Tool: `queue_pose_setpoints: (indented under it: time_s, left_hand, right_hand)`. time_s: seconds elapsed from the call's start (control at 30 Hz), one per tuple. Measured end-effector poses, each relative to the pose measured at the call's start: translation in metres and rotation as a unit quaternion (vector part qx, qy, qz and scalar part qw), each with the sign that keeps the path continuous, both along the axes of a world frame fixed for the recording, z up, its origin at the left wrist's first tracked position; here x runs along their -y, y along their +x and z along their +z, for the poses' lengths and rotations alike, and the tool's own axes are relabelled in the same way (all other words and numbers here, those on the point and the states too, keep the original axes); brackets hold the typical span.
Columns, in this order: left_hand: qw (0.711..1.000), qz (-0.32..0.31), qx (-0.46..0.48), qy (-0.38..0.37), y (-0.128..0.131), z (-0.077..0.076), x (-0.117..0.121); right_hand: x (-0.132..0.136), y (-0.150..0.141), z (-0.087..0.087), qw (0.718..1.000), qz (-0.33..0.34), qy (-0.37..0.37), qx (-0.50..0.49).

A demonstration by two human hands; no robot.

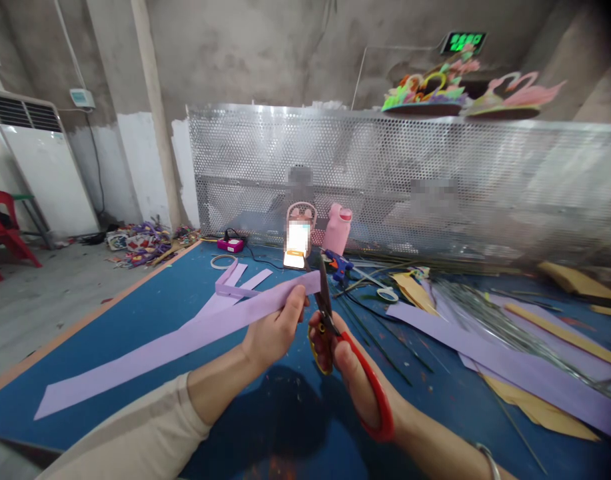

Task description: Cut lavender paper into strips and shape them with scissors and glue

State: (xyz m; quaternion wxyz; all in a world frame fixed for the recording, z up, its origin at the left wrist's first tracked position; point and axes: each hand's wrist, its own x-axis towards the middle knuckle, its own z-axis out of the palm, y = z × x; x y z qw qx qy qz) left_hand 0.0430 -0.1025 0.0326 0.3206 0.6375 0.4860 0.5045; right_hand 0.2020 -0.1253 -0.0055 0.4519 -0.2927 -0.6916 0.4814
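Above the blue counter point(115, 313), the cut end of the lilac strip point(185, 339) lies just to the left of the scissors point(326, 303), beside the blades. Its long axis slants from the near left up and away to the right; the blades point away from the person, steeply across that line. Whether they touch the end is unclear, as is how wide they are parted.

The left hand point(275, 333) is nearly closed, pinching the strip between thumb and fingers close to its far right end, so that only a short tab reaches past the grip towards the blades. The strip's long remainder trails to the left. The right hand point(354, 381) is curled about the scissors' red and yellow handles, and of the two hands it is the farther from the strip. Beyond the blades lies a blue glue gun point(339, 267).
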Motion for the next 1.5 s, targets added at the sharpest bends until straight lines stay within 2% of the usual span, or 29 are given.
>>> queue_pose_setpoints:
  time_s: [0.4, 0.73, 0.97, 1.17, 1.5]
  left_hand:
    - [1.000, 0.009, 0.022, -0.021, 0.001, -0.002, -0.002]
    - [0.999, -0.005, -0.031, -0.006, 0.001, 0.003, -0.001]
    - [0.999, 0.006, -0.019, -0.032, 0.001, 0.002, 0.000]
    - [1.000, 0.004, -0.003, -0.009, 0.001, -0.001, -0.001]
    - [0.999, 0.005, 0.023, -0.035, 0.002, -0.001, -0.001]
  right_hand:
    - [0.001, -0.001, 0.003, 1.000, 0.002, -0.008, 0.002]
    - [0.002, -0.004, 0.003, 0.999, -0.011, -0.040, -0.019]
    - [0.001, -0.006, 0.003, 0.997, -0.022, -0.065, -0.036]
    - [0.002, -0.008, 0.007, 0.996, -0.033, -0.070, -0.037]
    - [0.005, -0.010, 0.014, 0.992, -0.028, -0.106, -0.055]
